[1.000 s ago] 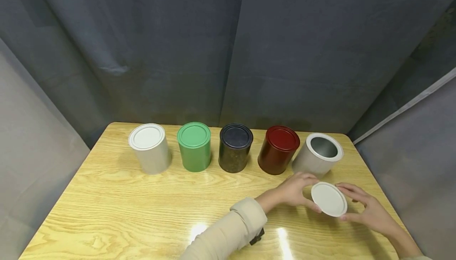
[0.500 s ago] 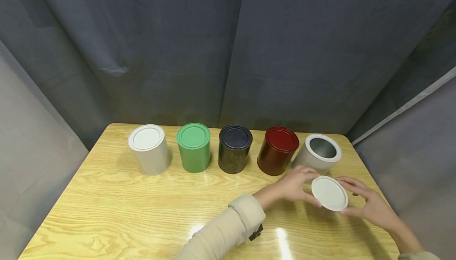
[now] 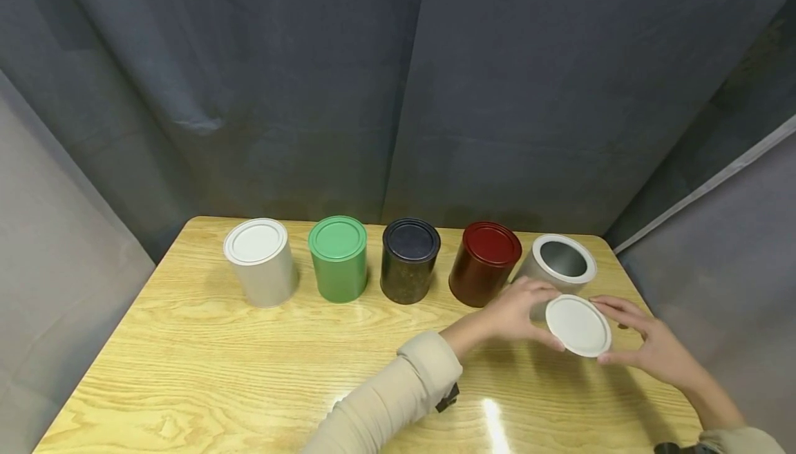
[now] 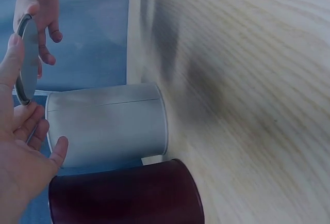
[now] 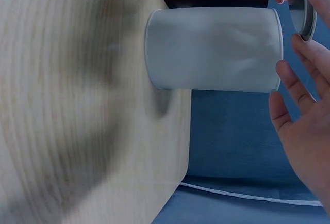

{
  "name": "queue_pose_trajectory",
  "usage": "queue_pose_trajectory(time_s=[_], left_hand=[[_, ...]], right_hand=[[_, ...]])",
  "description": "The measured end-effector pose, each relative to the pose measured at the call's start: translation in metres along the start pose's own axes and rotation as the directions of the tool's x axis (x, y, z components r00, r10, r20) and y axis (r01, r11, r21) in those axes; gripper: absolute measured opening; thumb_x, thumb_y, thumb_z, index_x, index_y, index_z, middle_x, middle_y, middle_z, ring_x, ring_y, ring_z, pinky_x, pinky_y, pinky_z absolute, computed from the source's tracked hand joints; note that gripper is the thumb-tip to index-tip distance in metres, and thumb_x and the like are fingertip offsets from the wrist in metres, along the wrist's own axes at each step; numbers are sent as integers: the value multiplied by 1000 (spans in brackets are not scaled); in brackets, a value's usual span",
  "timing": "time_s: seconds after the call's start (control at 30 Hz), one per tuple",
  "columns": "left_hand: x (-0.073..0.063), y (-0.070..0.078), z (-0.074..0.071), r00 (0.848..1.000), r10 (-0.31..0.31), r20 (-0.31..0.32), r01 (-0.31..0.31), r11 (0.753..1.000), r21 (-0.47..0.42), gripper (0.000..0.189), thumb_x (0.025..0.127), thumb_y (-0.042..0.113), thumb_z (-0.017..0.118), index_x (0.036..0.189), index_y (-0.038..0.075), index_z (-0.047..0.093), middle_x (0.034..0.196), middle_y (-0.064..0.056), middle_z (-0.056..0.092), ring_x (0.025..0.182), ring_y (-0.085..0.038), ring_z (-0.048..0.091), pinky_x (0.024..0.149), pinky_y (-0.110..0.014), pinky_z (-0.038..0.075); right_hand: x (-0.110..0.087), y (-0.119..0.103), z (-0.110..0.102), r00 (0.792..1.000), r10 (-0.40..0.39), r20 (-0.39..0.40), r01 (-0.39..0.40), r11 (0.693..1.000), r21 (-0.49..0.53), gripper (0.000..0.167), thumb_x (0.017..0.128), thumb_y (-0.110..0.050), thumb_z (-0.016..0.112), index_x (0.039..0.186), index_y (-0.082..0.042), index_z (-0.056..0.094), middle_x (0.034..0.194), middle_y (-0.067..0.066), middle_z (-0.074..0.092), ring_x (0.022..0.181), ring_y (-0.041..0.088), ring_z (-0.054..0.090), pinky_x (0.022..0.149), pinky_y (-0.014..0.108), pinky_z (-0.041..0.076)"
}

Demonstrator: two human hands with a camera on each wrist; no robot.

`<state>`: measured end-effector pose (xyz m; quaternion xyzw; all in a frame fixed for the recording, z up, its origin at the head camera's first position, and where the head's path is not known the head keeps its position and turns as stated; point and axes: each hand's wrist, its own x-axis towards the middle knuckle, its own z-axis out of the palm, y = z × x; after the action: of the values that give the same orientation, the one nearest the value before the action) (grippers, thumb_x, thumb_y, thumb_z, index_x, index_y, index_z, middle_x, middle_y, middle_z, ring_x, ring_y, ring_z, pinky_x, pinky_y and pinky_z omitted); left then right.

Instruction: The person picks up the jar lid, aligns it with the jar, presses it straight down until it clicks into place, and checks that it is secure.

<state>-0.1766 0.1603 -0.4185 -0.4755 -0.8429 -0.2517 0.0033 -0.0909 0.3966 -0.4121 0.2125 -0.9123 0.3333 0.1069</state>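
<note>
Between my two hands a round light-grey can lid [image 3: 578,325] is held tilted above the table, just in front of the open grey can [image 3: 567,278]. My left hand [image 3: 521,311] pinches its left edge between thumb and fingers. On the opposite edge my right hand [image 3: 649,343] grips it with thumb and fingertips. The grey can stands upright, its rim showing a dark hollow inside. In the left wrist view the lid [image 4: 29,59] appears nearly edge-on, raised at about the height of the can's top. The right wrist view shows the can's plain wall [image 5: 214,48] close to my fingers.
Left of the grey can stand a dark red can [image 3: 485,267], a black can [image 3: 409,267], a green can [image 3: 339,267] and a white can [image 3: 264,267], all lidded. They line the back of the wooden table [image 3: 236,371]. Grey curtains [image 3: 311,95] hang behind and at both sides.
Both hands have raised the lid and carried it a little farther back, closer to the open grey can. The cans stay where they were.
</note>
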Motion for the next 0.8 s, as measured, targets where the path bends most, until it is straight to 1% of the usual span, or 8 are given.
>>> queue_pose_trajectory(time_s=[0.2,0.37,0.53,0.63,0.8], left_hand=[[5,1,-10,1000,14,-9,-14,1000,8,80,64,56,74,131,18,51,131,8,48,114,-3,37,96,-14,24],[7,0,-16,1000,3,-20,-3,1000,5,80,64,56,74,132,20,50,132,8,46,115,-4,36,92,-16,27],[9,0,-20,998,-22,-63,21,1000,-17,80,64,55,75,131,19,51,132,8,46,117,-4,36,88,-16,28],[11,-1,-23,995,-33,-91,31,999,-23,78,64,54,76,129,19,52,130,8,47,116,-5,37,88,-17,29],[14,-2,-28,988,-44,-147,40,999,-32,73,63,52,77,125,19,55,124,7,51,112,-6,40,86,-16,30]], right_hand=[[7,2,-5,1000,-22,-3,22,1000,16,79,49,2,85,122,2,55,127,-16,45,112,-6,38,77,10,31],[13,2,-8,999,-31,-18,31,999,17,80,48,5,85,122,3,54,128,-16,44,111,-6,38,76,11,32],[20,-1,-13,999,-30,-32,31,999,20,80,48,6,84,122,4,54,128,-15,45,111,-5,39,76,12,32],[24,-2,-16,999,-22,-30,23,1000,19,80,49,6,84,123,4,53,129,-15,45,111,-5,38,76,12,31],[32,-5,-19,998,-31,-53,33,999,37,78,51,11,82,123,7,52,128,-12,44,111,-3,38,75,14,31]])
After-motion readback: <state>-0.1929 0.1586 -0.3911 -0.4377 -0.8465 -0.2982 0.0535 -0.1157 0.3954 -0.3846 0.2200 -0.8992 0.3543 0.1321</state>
